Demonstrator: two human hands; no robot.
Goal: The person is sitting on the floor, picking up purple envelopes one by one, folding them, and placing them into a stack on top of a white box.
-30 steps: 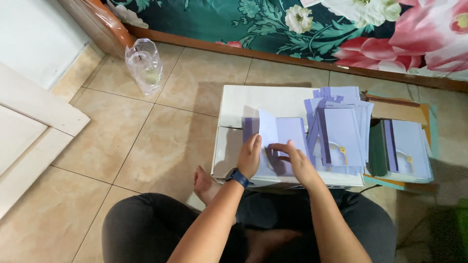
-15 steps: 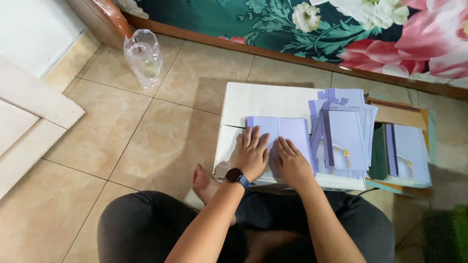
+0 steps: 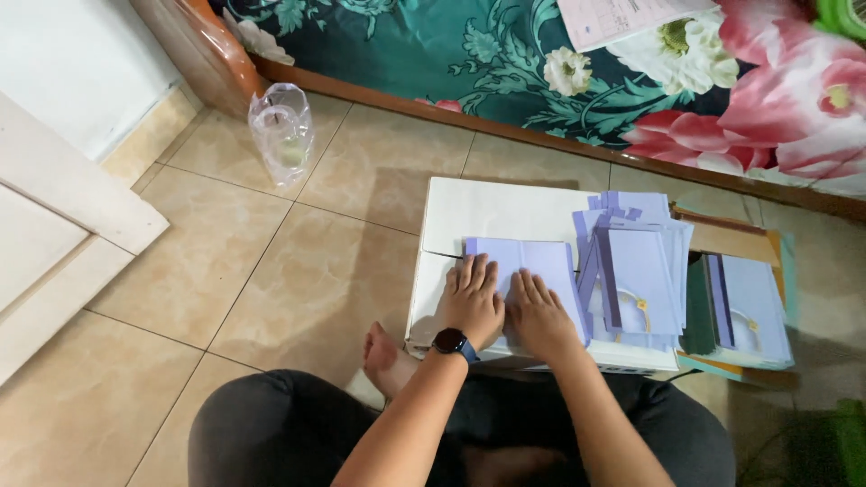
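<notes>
2 hands (image 3: 505, 307) flat on lilac sheet (image 3: 523, 261)

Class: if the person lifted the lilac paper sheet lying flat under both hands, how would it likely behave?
The lilac sheet looks thin and creased, so it would probably flop and weigh little. On the smooth white box it could slide easily once the left hand and right hand release.

Lavender paper sheet (image 3: 532, 261); white box (image 3: 492, 212); teal floral fabric (image 3: 505, 63); beige tiles (image 3: 225, 271).
</notes>
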